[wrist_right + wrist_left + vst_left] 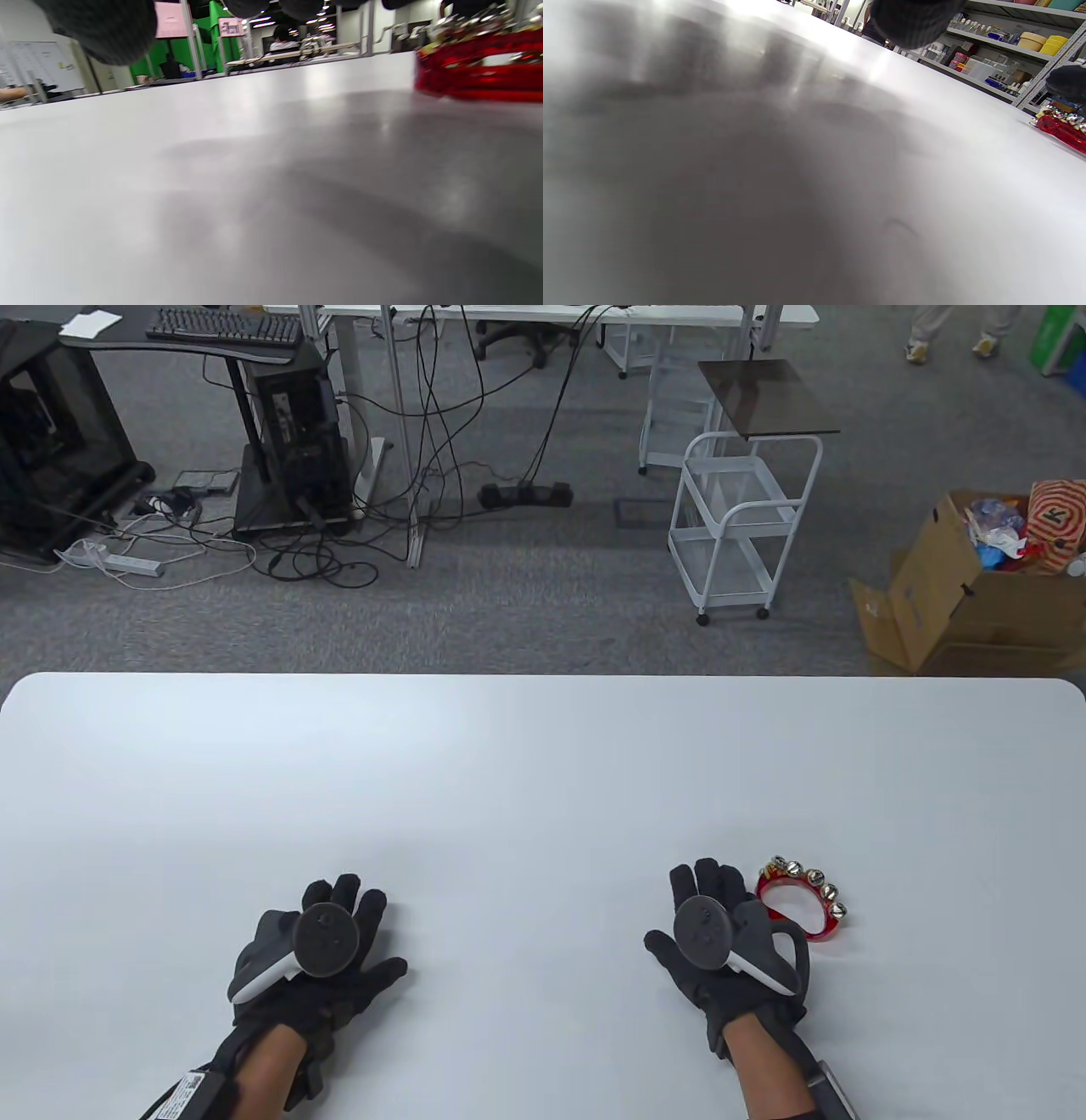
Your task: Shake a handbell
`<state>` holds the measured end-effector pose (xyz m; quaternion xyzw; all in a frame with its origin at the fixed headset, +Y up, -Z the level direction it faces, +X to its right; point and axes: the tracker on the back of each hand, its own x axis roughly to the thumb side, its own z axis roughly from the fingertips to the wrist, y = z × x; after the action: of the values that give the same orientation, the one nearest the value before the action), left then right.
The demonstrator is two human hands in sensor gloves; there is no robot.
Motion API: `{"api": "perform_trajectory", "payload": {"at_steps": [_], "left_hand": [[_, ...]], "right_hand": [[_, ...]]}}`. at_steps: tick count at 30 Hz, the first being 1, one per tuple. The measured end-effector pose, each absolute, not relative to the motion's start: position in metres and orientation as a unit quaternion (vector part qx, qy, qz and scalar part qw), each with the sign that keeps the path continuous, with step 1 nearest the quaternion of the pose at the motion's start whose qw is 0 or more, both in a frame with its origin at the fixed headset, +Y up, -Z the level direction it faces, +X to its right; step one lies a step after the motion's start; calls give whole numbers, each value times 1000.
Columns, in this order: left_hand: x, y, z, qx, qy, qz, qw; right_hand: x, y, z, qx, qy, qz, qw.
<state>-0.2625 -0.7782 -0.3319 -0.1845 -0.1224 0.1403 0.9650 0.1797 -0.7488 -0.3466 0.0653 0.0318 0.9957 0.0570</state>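
A red half-ring handbell (802, 903) with several silver jingle bells along its outer rim lies flat on the white table (543, 763), near the front right. My right hand (721, 933) lies palm down just left of it, fingers spread, holding nothing; whether it touches the handbell I cannot tell. My left hand (327, 946) lies palm down on the table far to the left, fingers spread and empty. The handbell also shows at the right edge of the left wrist view (1062, 129) and at the upper right of the right wrist view (479, 70).
The table's far edge (543, 676) runs across the middle of the table view. Beyond it on the floor stand a white wire cart (738, 526), a cardboard box (967, 594) of items and desks with cables (280, 458).
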Motion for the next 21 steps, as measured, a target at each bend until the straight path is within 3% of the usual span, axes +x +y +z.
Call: {"api": "perform_trajectory", "payload": {"at_steps": [11, 21], "left_hand": [[-263, -778, -332, -186, -124, 145, 964], [-264, -778, -332, -177, -127, 142, 966]], "right_hand": [[232, -767, -360, -77, 76, 991, 75], [241, -771, -362, -99, 75, 989, 78]]}}
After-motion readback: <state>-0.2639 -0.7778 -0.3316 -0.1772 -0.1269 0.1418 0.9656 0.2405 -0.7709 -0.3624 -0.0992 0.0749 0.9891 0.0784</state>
